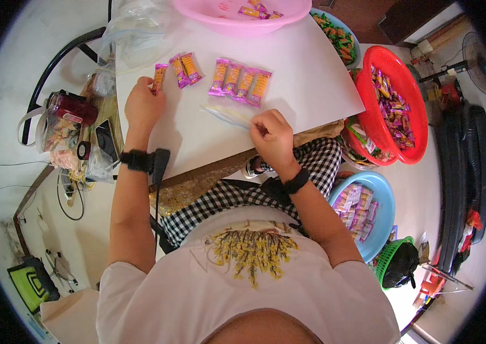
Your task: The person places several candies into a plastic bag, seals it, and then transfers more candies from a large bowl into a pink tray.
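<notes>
My left hand (145,103) grips the lower end of a small purple-and-orange snack packet (160,76) over the white table. Just to its right, two similar packets (185,69) lie side by side on the tabletop. A clear zip bag (230,107) lies flat with several such packets (239,82) in a row inside it. Its zip edge faces me, and my right hand (272,133) pinches the right end of that edge. The fingertips of my right hand are partly hidden by the curled fingers.
A pink basin (243,28) with a few packets stands at the table's far side, beside clear plastic bags (133,38). To the right are a red basin (365,90) of loose packets and a blue basin (387,202) of filled bags. A dark red bottle (73,107) is at left.
</notes>
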Demonstrator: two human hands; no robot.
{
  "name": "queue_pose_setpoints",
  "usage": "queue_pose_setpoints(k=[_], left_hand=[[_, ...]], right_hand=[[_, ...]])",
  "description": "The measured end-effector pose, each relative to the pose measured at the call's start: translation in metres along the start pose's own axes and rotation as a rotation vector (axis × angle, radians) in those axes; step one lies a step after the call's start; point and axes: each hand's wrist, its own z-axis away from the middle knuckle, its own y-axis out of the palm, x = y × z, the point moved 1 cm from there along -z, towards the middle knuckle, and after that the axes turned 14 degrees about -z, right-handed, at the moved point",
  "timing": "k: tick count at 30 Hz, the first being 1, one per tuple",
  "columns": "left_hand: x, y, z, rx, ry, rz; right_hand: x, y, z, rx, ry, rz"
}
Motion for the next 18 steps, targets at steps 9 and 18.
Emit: queue_pose_setpoints(k=[9, 18], left_hand=[[-0.032, -0.067, 0.102, 0.081, 0.486, 0.245], [-0.102, -0.045, 0.101, 0.030, 0.530, 0.240]], right_hand=[[0.004, 0.002, -0.002, -0.091, 0.060, -0.109], [0.000, 0.004, -0.001, -0.094, 0.008, -0.102]])
